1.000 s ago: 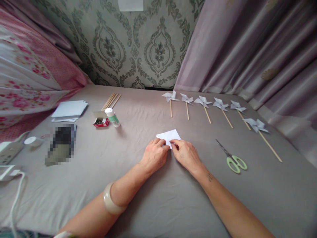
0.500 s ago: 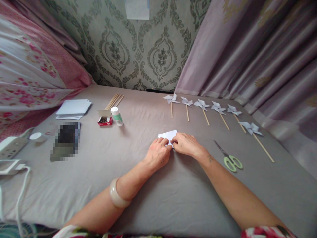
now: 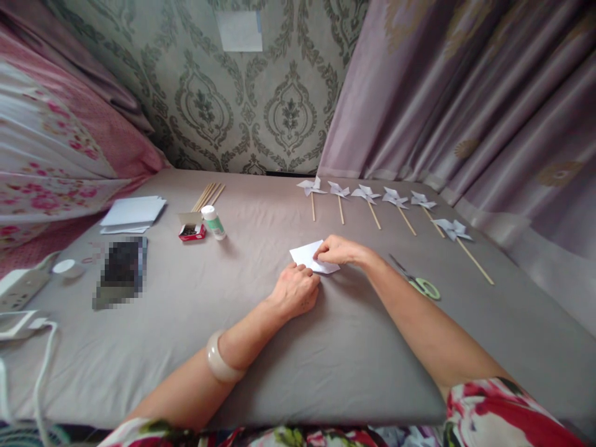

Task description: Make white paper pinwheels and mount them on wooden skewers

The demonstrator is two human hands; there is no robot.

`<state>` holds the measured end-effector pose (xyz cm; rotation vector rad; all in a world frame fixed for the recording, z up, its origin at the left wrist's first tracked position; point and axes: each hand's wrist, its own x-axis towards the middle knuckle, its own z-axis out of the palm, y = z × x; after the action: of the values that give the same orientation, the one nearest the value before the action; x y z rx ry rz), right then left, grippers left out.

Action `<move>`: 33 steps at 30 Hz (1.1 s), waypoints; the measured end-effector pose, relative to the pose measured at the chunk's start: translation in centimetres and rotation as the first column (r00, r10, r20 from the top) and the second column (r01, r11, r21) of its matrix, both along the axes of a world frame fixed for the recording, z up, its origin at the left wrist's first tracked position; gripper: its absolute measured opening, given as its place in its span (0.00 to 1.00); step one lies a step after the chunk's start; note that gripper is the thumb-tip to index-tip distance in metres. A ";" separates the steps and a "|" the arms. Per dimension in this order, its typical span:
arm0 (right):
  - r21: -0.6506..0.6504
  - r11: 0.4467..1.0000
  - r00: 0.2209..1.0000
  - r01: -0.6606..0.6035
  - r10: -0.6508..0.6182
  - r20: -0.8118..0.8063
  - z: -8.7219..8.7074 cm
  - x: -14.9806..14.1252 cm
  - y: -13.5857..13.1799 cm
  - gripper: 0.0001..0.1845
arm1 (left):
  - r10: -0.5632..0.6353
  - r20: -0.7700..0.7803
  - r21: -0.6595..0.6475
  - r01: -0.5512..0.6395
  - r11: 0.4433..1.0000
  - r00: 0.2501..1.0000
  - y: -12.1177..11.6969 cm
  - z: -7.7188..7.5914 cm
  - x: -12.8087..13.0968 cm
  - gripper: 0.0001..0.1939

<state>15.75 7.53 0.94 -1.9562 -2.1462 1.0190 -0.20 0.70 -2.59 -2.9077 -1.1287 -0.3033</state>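
The paper lay on the grey cloth, between and under the fingers of both hands, and handling its folds was, by the look of it, the step under way. It was white, smooth and thin, with straight edges, sharp corners and a shaded fold near the middle. The left hand was partly closed, knuckles up, its curled fingers at the near edge; whether it gripped or only pressed could not be told. The right hand was nearly closed, thumb and fingertips drawn together on the paper in what looked like a light pinch. Such thin stock would likely crease easily, so even, gentle pressure suited it.

The scissors, with metal blades and rounded pale green handles, lay just beside the right forearm. Beyond them stretched a row of six pinwheels, angular white blades on slim wooden sticks. Farther left were a white-and-green bottle, an open red card box of small dark pieces, loose sticks and stacked sheets.
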 end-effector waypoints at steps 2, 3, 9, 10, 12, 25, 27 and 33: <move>0.022 0.998 0.994 0.066 -0.064 -0.090 -0.1 0.5 -0.4 0.15 | 0.000 -0.004 -0.002 0.000 1.000 1.000 0.0 0.1 0.0 0.11; 0.031 0.994 0.986 0.102 -0.097 -0.133 -0.1 0.8 -0.7 0.15 | 0.001 -0.005 -0.002 -0.001 1.000 1.000 -0.1 0.2 0.0 0.11; 0.031 0.949 0.910 0.314 -0.292 -0.293 -0.7 2.8 -2.3 0.13 | 0.005 -0.008 -0.006 -0.005 1.000 1.000 -0.1 0.3 0.0 0.10; 0.039 0.938 0.898 0.346 -0.318 -0.304 -0.9 3.0 -2.5 0.11 | 0.005 -0.010 -0.005 -0.005 1.000 1.000 -0.1 0.4 0.0 0.10; 0.074 0.911 0.877 0.407 -0.367 -0.311 -1.5 3.5 -2.8 0.09 | 0.008 -0.016 -0.005 -0.008 1.000 1.000 -0.1 0.4 0.0 0.10; 0.346 0.835 0.903 0.429 -0.401 -0.153 -3.2 3.9 -4.4 0.13 | -0.024 0.058 0.057 0.020 0.998 0.998 -0.5 0.3 0.3 0.08; 0.334 0.847 0.910 0.414 -0.385 -0.154 -3.3 3.2 -5.1 0.12 | 0.017 0.078 0.078 -0.023 0.997 0.997 -0.3 0.3 0.2 0.09; 0.226 0.878 0.890 0.422 -0.353 -0.289 -3.9 1.7 -6.7 0.09 | 0.041 0.085 0.085 -0.048 0.995 0.996 0.1 0.3 -0.1 0.09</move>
<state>17.41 0.86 -2.94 -1.9030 -1.5766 0.7771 -0.34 0.77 -2.27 -2.8147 -1.1581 -0.4650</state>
